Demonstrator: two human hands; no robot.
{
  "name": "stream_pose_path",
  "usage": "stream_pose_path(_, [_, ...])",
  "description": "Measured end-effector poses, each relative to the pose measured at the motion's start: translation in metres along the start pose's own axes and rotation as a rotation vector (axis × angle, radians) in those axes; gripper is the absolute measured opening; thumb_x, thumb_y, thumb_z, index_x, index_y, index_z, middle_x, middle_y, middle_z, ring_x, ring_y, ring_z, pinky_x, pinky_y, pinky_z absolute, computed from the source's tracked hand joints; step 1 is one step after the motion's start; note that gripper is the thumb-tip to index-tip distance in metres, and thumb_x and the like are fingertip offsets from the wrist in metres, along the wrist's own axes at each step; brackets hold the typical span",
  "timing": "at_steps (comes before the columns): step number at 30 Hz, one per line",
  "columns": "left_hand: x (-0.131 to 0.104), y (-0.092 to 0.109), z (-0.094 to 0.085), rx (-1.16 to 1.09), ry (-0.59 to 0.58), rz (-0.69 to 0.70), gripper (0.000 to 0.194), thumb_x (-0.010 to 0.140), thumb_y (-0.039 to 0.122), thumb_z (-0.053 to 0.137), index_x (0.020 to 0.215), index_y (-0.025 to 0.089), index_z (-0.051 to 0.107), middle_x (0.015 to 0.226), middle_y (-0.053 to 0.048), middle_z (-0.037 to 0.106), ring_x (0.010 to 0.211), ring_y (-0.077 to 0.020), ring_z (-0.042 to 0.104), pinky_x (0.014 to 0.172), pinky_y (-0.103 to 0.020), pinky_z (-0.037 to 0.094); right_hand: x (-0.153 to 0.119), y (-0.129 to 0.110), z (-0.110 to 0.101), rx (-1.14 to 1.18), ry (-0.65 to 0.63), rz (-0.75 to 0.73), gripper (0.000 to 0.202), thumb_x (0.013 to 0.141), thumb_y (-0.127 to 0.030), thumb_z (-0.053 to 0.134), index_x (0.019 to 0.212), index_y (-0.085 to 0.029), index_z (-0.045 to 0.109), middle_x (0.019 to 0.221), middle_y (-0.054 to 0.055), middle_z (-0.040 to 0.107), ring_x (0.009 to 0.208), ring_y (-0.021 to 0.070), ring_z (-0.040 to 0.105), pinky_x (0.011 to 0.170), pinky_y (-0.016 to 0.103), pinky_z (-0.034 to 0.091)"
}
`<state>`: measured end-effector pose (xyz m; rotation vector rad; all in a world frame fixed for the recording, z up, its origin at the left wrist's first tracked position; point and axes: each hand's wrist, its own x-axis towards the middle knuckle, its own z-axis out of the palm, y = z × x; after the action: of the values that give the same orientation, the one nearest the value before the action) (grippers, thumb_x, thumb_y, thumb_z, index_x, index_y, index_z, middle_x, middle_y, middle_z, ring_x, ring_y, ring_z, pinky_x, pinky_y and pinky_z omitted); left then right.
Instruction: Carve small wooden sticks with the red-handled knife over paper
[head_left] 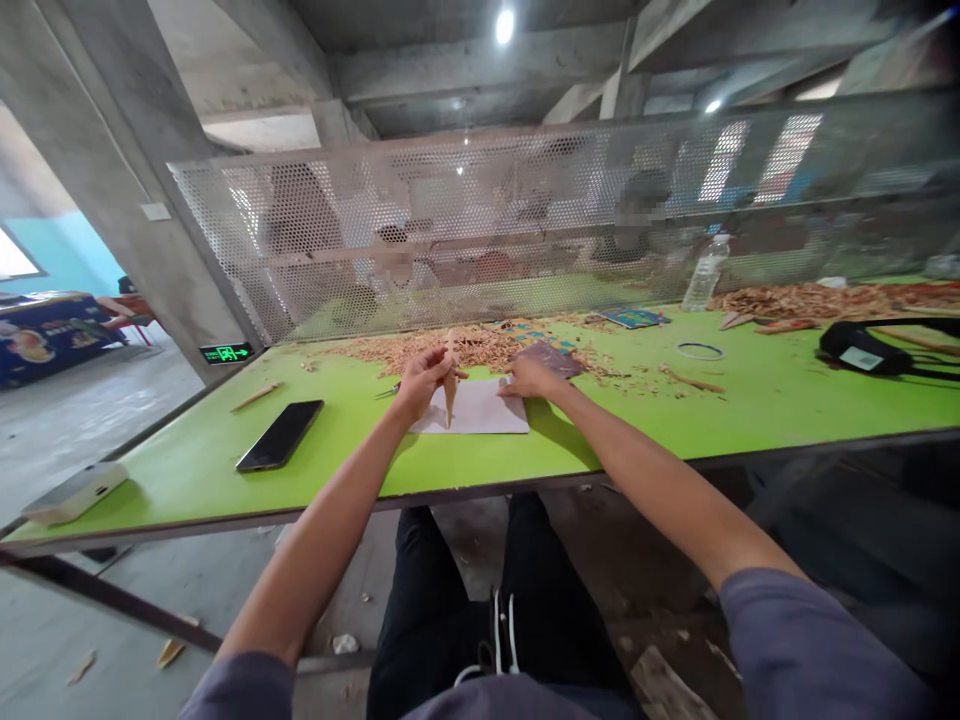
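Observation:
My left hand [425, 380] is closed around a slim carved piece of wood [450, 400], held upright with its tapered end down over a white sheet of paper [487, 415]. At the paper's upper right corner is my right hand [534, 374], its fingers bent and pinching the edge of the sheet. A brown sheet, which looks like sandpaper [556, 357], lies just behind my right hand and is partly hidden by it. Close to my left hand, a thin dark-tipped tool [388, 392] rests on the green table [352, 450].
Wood shavings [375, 348] are heaped behind my hands. A black phone [280, 436] and a white box [75, 493] lie to the left. Rightward are a wood stick [691, 380], a roll of tape [700, 351], a plastic bottle [706, 275] and a black strapped object [862, 348]. A perforated screen [480, 230] stands behind; people sit beyond.

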<state>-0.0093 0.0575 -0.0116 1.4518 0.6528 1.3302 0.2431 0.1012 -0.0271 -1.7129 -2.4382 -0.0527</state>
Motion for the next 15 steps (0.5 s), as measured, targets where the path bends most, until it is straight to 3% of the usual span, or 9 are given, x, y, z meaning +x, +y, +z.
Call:
stream_pose_path(5, [0.002,-0.004,-0.003,-0.04,-0.011,-0.036,0.038,0.077,0.039,0.087,0.095,0.016,0.064,0.08,-0.002,0.07,0.077,-0.02,0.075,0.073,-0.03,0.059,0.0,-0.007,-0.002,0.04,-0.038,0.018,0.05,0.083,-0.045,0.077,0.124,-0.016,0.076,0.116,0.014,0.076,0.104,0.028,0.07,0.083,0.027,0.049])
stream_pose_path(8, [0.004,-0.005,-0.006,-0.046,0.036,-0.024,0.04,0.074,0.039,0.089,0.096,0.016,0.066,0.083,-0.003,0.072,0.078,-0.0207,0.075,0.076,-0.033,0.059,-0.004,-0.014,-0.006,0.059,0.065,0.033,0.036,0.087,-0.038,0.072,0.114,-0.014,0.079,0.108,0.015,0.077,0.099,0.0273,0.07,0.083,0.029,0.047])
stream_pose_path(10, [0.005,-0.005,-0.007,-0.044,0.077,-0.01,0.04,0.07,0.038,0.091,0.092,0.015,0.067,0.085,-0.005,0.073,0.079,-0.0196,0.073,0.081,-0.035,0.059,-0.008,-0.022,-0.01,0.169,0.177,-0.042,0.031,0.095,-0.037,0.062,0.105,-0.014,0.079,0.101,0.014,0.077,0.091,0.0242,0.068,0.079,0.029,0.045])
stream_pose_path(12, [0.005,-0.005,-0.008,-0.041,0.11,0.001,0.04,0.067,0.039,0.093,0.088,0.015,0.068,0.087,-0.005,0.075,0.081,-0.0181,0.072,0.088,-0.037,0.059,-0.012,-0.034,-0.013,0.374,0.268,-0.179,0.038,0.101,-0.043,0.052,0.107,-0.014,0.076,0.097,0.012,0.076,0.083,0.0204,0.065,0.073,0.028,0.043])
stream_pose_path(15, [0.004,-0.005,-0.008,-0.026,0.105,0.02,0.041,0.067,0.041,0.093,0.087,0.015,0.068,0.089,-0.006,0.075,0.083,-0.018,0.072,0.092,-0.039,0.058,-0.017,-0.053,-0.016,0.647,0.349,-0.35,0.046,0.098,-0.053,0.054,0.117,-0.014,0.071,0.095,0.009,0.075,0.078,0.0183,0.063,0.069,0.027,0.041])
